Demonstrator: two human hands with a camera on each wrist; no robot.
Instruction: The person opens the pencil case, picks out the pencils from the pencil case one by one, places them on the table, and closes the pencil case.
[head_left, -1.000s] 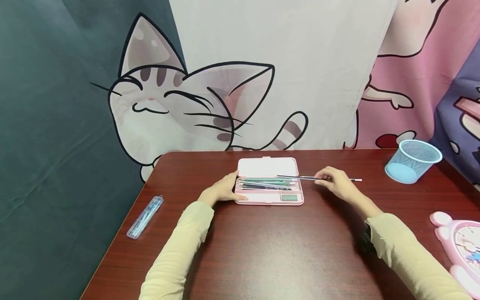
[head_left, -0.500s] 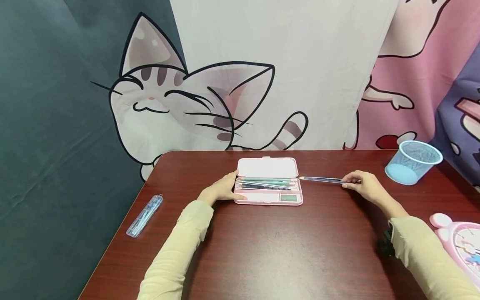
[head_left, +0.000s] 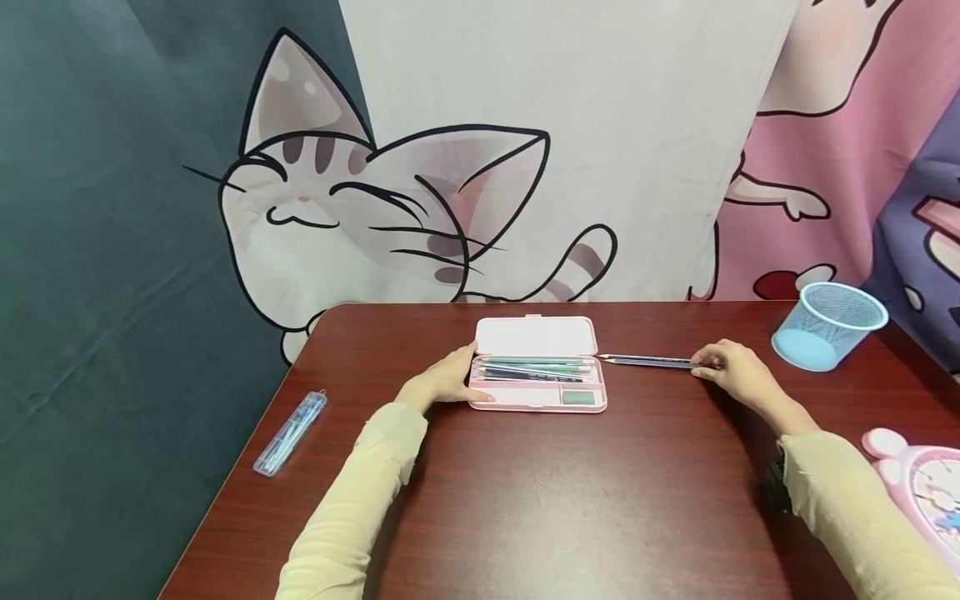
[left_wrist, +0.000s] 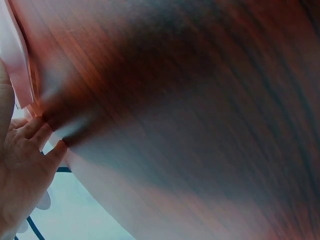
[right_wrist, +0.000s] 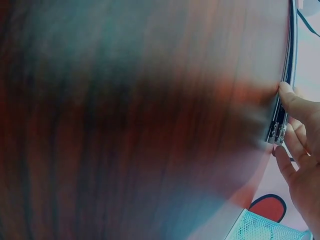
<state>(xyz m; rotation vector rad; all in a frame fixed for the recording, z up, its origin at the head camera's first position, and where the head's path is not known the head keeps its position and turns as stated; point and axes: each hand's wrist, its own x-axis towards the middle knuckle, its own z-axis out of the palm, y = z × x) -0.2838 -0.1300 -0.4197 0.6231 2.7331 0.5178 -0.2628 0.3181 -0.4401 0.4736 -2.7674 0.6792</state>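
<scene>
A pink pencil case (head_left: 522, 398) lies with its lid (head_left: 535, 336) folded back at the far middle of the table. Several pencils (head_left: 536, 364) fill its long compartment, and a green eraser (head_left: 578, 397) sits in the small one at front right. My left hand (head_left: 444, 379) grips the case's left end, thumb on the front corner and fingers behind. To the right of the case, my right hand (head_left: 741, 379) pinches two dark pencils (head_left: 648, 361) near their ferrule ends. Their points face left, close to the case. Two metal ferrules (right_wrist: 276, 134) show below the fingers in the right wrist view.
A light-blue mesh pen holder (head_left: 828, 325) stands at the back right, beyond my right hand. At the right edge is a pink clock (head_left: 926, 492). A clear plastic box (head_left: 291, 433) lies near the table's left edge. Printed cloth hangs behind the table.
My right hand has moved right, drawing the pencils away from over the case to beside it; over the last half second it has barely shifted. The left hand keeps its place on the case.
</scene>
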